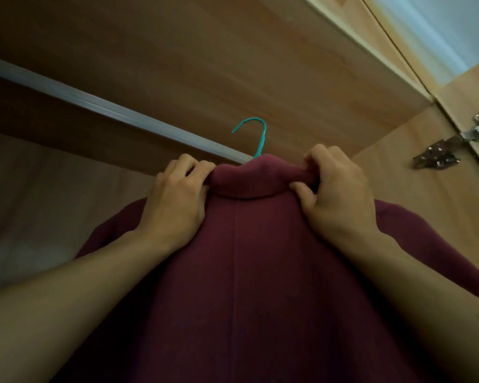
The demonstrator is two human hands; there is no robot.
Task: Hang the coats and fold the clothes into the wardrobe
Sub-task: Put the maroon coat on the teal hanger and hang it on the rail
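A dark red coat (249,272) fills the lower middle, its back seam toward me. It sits on a teal hanger (261,139) whose hook rises above the collar, close beside the metal wardrobe rail (100,106); whether the hook rests on the rail I cannot tell. My left hand (174,200) grips the left side of the folded collar. My right hand (338,194) pinches the collar's right side between thumb and fingers. The hanger's shoulders are hidden inside the coat.
The wooden underside of the wardrobe's top panel (205,51) spans above the rail. The wooden side wall (415,189) stands at right, with a metal door hinge (454,145) on it. Dim wardrobe interior lies at the left.
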